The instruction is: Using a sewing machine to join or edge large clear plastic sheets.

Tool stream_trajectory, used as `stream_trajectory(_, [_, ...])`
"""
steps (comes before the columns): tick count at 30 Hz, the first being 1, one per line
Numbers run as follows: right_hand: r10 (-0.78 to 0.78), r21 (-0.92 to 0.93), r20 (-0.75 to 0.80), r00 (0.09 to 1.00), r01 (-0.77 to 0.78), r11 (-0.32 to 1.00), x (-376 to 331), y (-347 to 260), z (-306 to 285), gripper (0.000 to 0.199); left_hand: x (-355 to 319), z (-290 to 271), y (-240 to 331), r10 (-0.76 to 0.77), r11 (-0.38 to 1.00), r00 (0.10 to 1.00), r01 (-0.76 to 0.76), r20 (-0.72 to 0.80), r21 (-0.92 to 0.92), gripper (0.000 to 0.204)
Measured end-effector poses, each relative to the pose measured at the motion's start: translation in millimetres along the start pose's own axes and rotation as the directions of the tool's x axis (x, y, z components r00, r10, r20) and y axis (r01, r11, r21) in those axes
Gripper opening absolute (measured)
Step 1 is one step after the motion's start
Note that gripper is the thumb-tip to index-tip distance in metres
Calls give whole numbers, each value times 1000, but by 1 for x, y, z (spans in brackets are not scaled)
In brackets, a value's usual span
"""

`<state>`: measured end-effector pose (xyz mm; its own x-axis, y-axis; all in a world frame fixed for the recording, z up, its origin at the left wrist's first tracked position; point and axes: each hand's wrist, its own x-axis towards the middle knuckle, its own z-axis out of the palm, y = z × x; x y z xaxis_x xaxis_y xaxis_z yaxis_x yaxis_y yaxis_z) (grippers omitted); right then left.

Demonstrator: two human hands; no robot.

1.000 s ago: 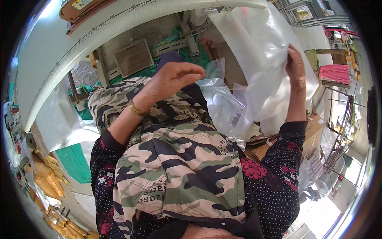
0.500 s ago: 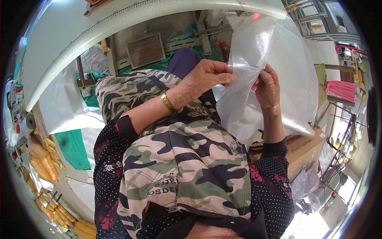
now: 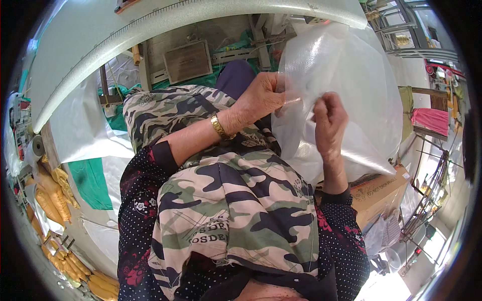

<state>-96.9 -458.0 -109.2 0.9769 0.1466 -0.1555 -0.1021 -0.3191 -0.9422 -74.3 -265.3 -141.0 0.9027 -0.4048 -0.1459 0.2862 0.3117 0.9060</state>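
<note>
A sheet or bag of clear plastic film point(image 3: 346, 65) hangs from the worktable's edge and drapes down at the right. My left hand point(image 3: 263, 95), with a gold watch on its wrist, pinches the film's left edge between thumb and fingers; the fingertips are partly behind the film. My right hand point(image 3: 331, 120) is raised in front of the film with its fingers curled in. Whatever it may hold is hidden. A fold of film lies smooth between the two hands.
A pale worktable point(image 3: 201, 22) with a ruler strip along its edge curves across the top. Beside my right arm lies a cardboard box point(image 3: 381, 195). Pink cloth point(image 3: 430, 120) hangs at the right. Orange-yellow bundles point(image 3: 50, 195) lie on the floor at left.
My right hand has let go of the gathered fold and moved slightly down. The film has spread out flatter. My left hand has shifted slightly left and still pinches the edge.
</note>
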Motion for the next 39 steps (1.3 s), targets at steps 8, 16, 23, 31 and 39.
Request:
stream_trajectory(8, [-312, -585, 42, 949, 277, 762, -20, -31, 30, 25, -3, -2, 12, 270, 861, 961, -270, 63, 431, 12])
stream_trajectory(16, [-336, -326, 148, 930, 366, 871, -7, -37, 27, 13, -12, -16, 42, 483, 330, 817, -502, 314, 799, 22])
stream_trajectory(23, [-595, -852, -336, 730, 33, 522, 19, 19, -86, 21, -37, -84, 53, 773, 81, 628, -238, 90, 968, 20])
stream_trajectory(31, [-198, -395, -917, 345, -850, 349, -43, 172, -397, 30, -194, -291, 70, 908, 317, 174, 312, -382, 896, 18])
stream_trajectory(39, [-256, -330, -803, 539, -44, 943, -18, 89, -256, 30, -290, -312, 0, 576, 736, 46, 404, -816, 543, 18])
